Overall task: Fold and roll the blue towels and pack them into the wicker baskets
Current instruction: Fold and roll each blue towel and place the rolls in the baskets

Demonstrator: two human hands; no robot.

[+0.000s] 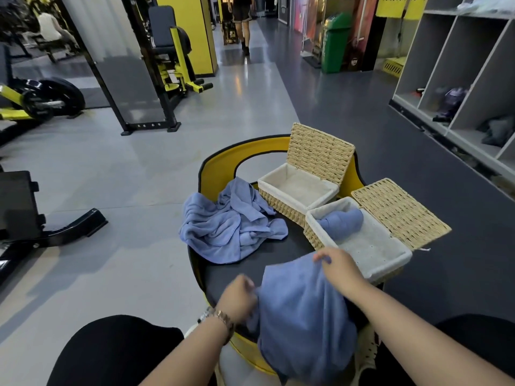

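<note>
Both hands apparently pinch blue towel (303,316) edges over seat rim.

Gym interior. Glossy grey floor (156,168) with a darker strip at right. Black-and-yellow weight machines (170,59) stand at left, beside a yellow pillar (203,32). Grey open shelving (457,65) lines the right wall. A green bin (334,43) stands far back. Overhead light reflects off the floor.

The towels (231,229) are soft, matt blue terry cloth. Both baskets (295,196) are rough woven wicker lined with white cloth. The bench (250,263) top is matt dark; the floor (139,168) is smooth, faintly glossy.
</note>
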